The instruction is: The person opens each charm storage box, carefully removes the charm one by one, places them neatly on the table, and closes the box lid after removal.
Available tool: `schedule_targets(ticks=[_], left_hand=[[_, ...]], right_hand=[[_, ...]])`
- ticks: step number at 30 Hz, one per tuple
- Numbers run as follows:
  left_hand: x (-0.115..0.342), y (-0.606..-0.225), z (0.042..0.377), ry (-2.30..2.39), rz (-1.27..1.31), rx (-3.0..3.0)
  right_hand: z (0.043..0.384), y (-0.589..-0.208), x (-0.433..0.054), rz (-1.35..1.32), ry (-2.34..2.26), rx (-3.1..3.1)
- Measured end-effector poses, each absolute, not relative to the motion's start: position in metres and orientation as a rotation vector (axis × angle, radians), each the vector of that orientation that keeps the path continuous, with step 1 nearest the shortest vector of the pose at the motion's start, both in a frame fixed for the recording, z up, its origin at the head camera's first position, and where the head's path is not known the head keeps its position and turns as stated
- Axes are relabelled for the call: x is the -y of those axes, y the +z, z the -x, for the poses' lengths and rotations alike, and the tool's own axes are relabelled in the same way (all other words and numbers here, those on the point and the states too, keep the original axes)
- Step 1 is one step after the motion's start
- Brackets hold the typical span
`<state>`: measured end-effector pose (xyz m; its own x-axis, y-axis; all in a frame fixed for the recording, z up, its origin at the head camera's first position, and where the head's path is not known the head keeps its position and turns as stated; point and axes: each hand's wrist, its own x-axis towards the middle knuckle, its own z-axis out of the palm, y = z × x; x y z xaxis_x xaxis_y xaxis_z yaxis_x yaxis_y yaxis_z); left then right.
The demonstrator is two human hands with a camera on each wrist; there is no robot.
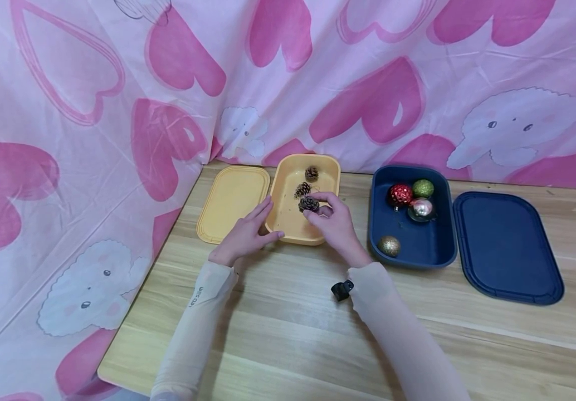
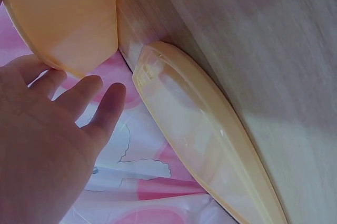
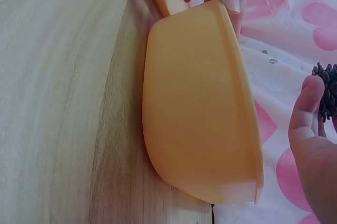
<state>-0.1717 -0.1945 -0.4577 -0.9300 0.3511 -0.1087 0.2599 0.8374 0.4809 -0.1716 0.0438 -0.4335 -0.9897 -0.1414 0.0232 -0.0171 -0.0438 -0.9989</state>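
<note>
Pale sleeves (image 1: 198, 328) reach in across the wooden table (image 1: 288, 345) from its near edge; the left one carries small dark lettering that seems to read "let's slim", though it is too small to be sure. By the right cuff sits a small black device (image 1: 342, 289).

Near the table's far edge stands a yellow box (image 1: 290, 223), open at the top, with two cones (image 1: 302, 190) lying in it, one toward its far end and one nearer the middle. Right hand (image 1: 338, 225) pinches another pine cone (image 1: 309, 204) between thumb and fingers over this box. Left hand (image 1: 245, 236) is spread, its fingers extended along the box's left side and its thumb at the near rim.

Toward the table's far left corner lies the yellow lid (image 1: 233, 203). To the right of the yellow box, a dark blue box (image 1: 418, 245) holds a red ball (image 1: 400, 195), a green ball (image 1: 423, 187) and a shiny pinkish silver ball (image 1: 421, 208) bunched at its far end, with a gold ball (image 1: 389, 245) in its near left corner. Beside it, toward the table's right edge, lies a blue lid (image 1: 508, 245).

The right wrist view shows the yellow box's outer wall and the pinched cone above rim level, cut off by the frame. The left wrist view shows small ridges at one end of the yellow lid.
</note>
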Motion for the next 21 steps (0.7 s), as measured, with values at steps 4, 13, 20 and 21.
schedule_targets(ticks=[4,13,20,21], left_hand=[[0.194,-0.458,0.172,0.694,-0.481,-2.828],[0.194,-0.458,0.173,0.696,-0.477,-2.828],[0.194,-0.458,0.173,0.698,-0.478,-2.823],[0.194,-0.458,0.173,0.697,-0.478,-2.823]], right_hand=[[0.166,-0.425,-0.045,0.187,-2.194,-2.088],[0.165,-0.434,-0.045,0.215,-2.195,-2.135],[0.16,-0.433,-0.047,0.249,-2.144,-2.201],[0.159,-0.432,-0.047,0.255,-2.139,-2.202]])
